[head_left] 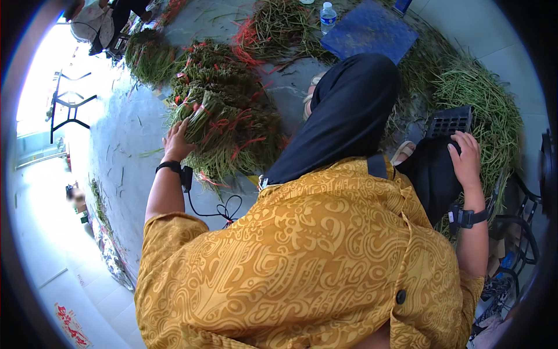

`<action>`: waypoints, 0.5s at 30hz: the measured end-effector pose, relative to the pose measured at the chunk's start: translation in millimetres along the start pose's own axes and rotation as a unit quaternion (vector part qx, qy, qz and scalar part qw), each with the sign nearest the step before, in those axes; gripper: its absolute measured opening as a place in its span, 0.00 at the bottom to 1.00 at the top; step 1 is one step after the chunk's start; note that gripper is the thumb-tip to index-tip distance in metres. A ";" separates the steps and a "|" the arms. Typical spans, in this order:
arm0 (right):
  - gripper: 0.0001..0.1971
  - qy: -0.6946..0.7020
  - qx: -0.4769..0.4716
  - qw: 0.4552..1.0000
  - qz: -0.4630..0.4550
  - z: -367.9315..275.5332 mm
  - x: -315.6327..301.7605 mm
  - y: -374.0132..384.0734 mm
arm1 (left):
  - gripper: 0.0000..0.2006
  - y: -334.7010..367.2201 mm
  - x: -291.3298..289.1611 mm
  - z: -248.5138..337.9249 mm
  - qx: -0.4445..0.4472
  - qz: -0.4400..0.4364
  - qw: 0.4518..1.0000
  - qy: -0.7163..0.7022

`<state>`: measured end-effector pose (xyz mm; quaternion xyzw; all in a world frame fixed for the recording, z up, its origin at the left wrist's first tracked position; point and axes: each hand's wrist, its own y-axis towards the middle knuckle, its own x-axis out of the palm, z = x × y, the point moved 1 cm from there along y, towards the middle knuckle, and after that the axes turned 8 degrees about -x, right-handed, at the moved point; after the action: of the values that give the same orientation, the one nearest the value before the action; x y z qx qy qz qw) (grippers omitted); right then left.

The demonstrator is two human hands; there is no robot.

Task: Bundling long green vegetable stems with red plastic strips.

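Note:
My left hand (178,142) is at the left edge of a heaped pile of green stem bundles (238,142) tied with red strips. Its fingers look spread, and they touch the pale cut ends of one bundle (200,113); part of the fingertips is hard to make out against the stems. My right hand (465,158) lies flat on my dark-trousered right knee, fingers stretched out, holding nothing. Beside that knee is a black tray with square cells (450,121), next to a large heap of loose green stems (479,96).
More stems with red strips (276,29) lie ahead on the grey floor, near a water bottle (328,18) and a blue board (369,32). Another bundle (148,55) sits far left, below a person (96,23). A black cable (229,209) hangs from my left wrist.

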<state>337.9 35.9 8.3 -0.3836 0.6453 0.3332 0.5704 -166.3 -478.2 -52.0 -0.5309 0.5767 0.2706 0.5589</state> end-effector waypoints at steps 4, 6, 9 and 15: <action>0.13 -0.017 0.008 1.000 0.002 -2.5 2.1 -4.4 | 0.53 4.4 9.1 8.5 -0.070 -0.079 0.993 -0.052; 0.15 -0.007 0.013 1.000 0.012 2.2 5.0 -8.3 | 0.53 11.0 14.0 -1.7 -0.058 -0.068 0.994 -0.068; 0.18 -0.024 0.026 0.996 0.080 1.6 1.7 -17.0 | 0.51 22.3 14.3 -9.2 -0.029 -0.042 0.994 -0.091; 0.20 -0.083 0.048 0.989 0.112 -10.1 -0.1 -40.1 | 0.30 47.5 -23.8 35.1 0.116 0.186 0.921 -0.322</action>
<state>368.1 7.8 10.0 -0.2520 0.6502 0.3944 0.5985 -201.7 -425.3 -51.2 -0.2299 0.4807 0.4573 0.7120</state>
